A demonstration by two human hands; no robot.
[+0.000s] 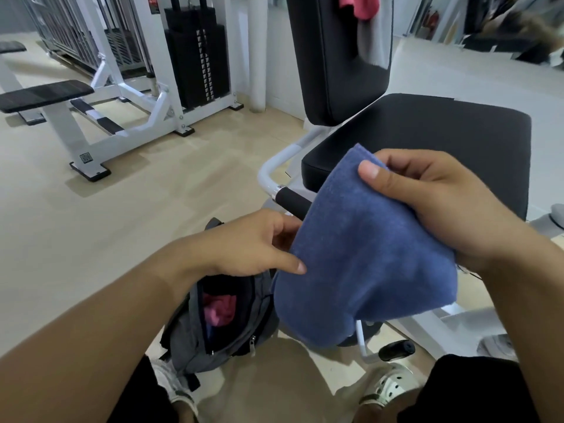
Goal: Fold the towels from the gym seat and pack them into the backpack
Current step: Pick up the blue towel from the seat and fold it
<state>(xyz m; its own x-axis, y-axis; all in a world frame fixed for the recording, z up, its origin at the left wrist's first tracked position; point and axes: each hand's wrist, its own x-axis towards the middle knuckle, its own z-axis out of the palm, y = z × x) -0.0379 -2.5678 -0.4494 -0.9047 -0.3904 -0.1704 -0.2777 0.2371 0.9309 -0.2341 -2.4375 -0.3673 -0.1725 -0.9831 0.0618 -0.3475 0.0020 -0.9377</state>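
Observation:
A folded blue towel [363, 254] hangs in the air in front of the black gym seat [427, 141]. My right hand [433, 203] grips its upper right edge, thumb on top. My left hand [253, 242] pinches its left edge. Below, a grey backpack [195, 337] stands on the floor with its top zip open, and a pink towel [218, 309] lies inside it. A pink towel [360, 6] and a grey towel [375, 41] hang over the seat's black backrest [326, 56].
The seat's white frame and black handle [293, 201] run just behind the towel. A weight-stack machine [195, 59] and a bench [45, 94] stand at the far left on beige floor. My feet [387, 386] are at the bottom.

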